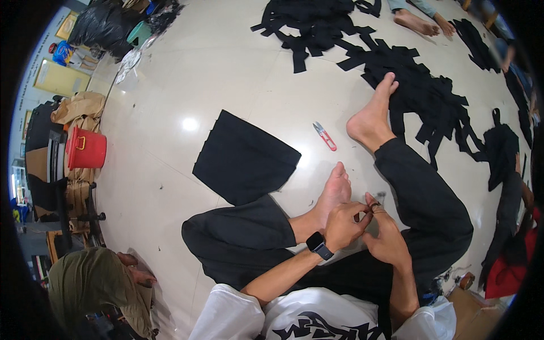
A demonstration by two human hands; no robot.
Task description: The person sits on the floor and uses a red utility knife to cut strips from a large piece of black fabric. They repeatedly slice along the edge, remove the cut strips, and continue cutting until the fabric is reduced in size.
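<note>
My left hand (345,224), with a dark watch (319,246) on the wrist, has its thumb and forefinger closed at the fingertips of my right hand (384,238), around a small dark thing (374,207), perhaps a thread or band, too small to make out. My right hand is partly curled with a finger raised. Both are over my bare foot (331,201) and dark trousers (425,221). Beyond them lie red-handled thread snips (325,137) and, to their left, a folded black cloth piece (243,156).
Piles of black strapped fabric (419,90) spread across the tiled floor (147,113). Other people's feet (416,22) show at the top; another person (85,289) is at lower left. A red bucket (86,147), black bags (105,31) and stacked goods line the left; red cloth (504,266) lies right.
</note>
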